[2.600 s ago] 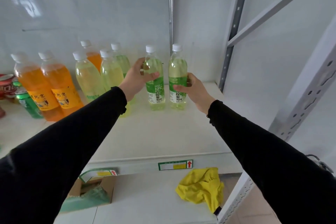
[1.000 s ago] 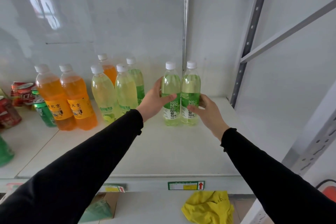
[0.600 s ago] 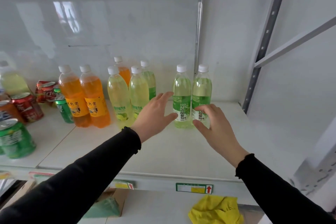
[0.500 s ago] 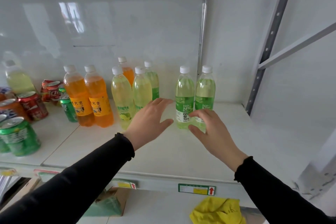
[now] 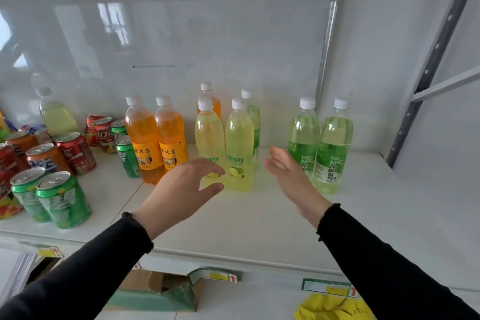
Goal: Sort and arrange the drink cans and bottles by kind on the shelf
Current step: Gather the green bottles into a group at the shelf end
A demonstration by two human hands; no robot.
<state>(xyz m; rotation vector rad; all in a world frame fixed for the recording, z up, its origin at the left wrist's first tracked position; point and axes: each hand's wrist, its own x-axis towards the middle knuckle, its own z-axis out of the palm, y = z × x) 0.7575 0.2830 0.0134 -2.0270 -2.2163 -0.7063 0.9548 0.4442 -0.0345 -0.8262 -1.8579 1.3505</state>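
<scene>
Two green-label bottles stand side by side at the right of the white shelf. Left of them stand two pale yellow bottles, with an orange bottle and a green-label bottle behind. Further left are two orange bottles. Green cans, red cans and orange cans sit at the far left. My left hand hovers open in front of the yellow bottles. My right hand is open, just left of the green-label pair, touching nothing.
A pale yellow bottle stands at the back left behind the cans. Below the shelf lie a cardboard box with green contents and a yellow cloth. A grey upright post and white back panel bound the shelf.
Both hands let go of the two green-label bottles, which now stand on the shelf, and drew back and left toward the yellow bottles. The view swung left, showing more cans.
</scene>
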